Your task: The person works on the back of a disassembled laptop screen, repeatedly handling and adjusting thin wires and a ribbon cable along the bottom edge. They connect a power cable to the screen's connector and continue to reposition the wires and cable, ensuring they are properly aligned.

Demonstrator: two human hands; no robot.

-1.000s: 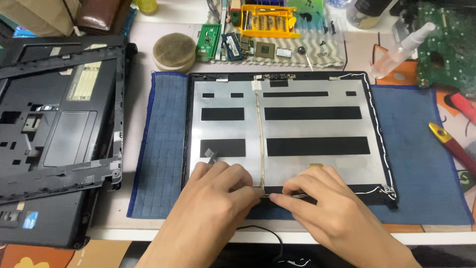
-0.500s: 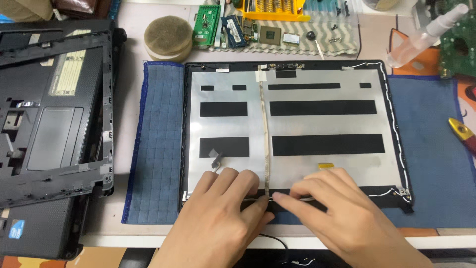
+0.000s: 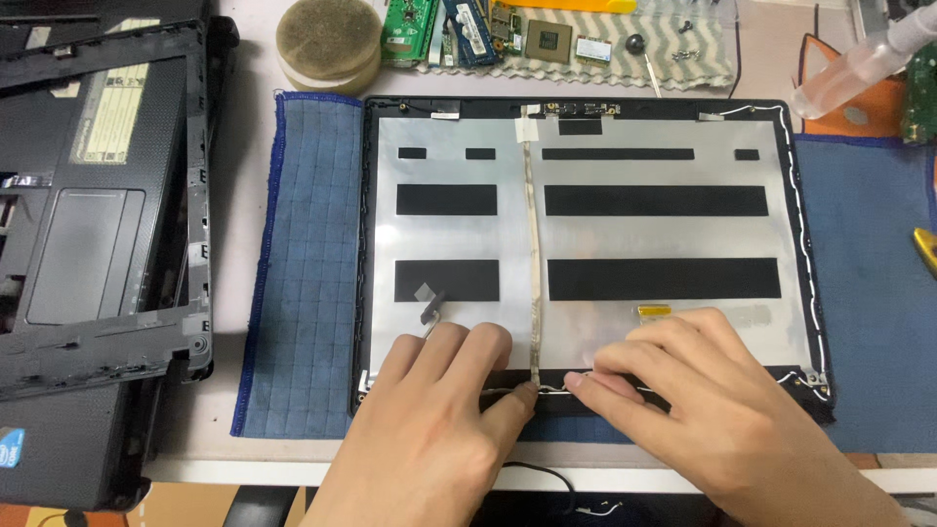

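A laptop lid back cover (image 3: 586, 244), silver foil inside with black strips, lies on a blue cloth mat (image 3: 307, 263). A flat beige ribbon cable (image 3: 533, 244) runs down its middle to the near edge. My left hand (image 3: 439, 429) rests on the cover's near edge, thumb pressing on the thin wire (image 3: 547, 388) at the cable's lower end. My right hand (image 3: 703, 410) lies just right of it, fingertips pinching the same wire. A thin white wire (image 3: 802, 244) follows the cover's right rim.
A black laptop base with palmrest frame (image 3: 98, 224) lies at the left. A round sponge pad (image 3: 329, 39), circuit boards (image 3: 459, 24) and a chip (image 3: 547, 41) sit at the back. A clear spray bottle (image 3: 859, 73) is at the far right. A black cable (image 3: 547, 478) hangs off the table's front.
The view has shifted and closed in on the cover. Both hands stay at the near edge around the cable's lower end, fingers drawn slightly closer together.
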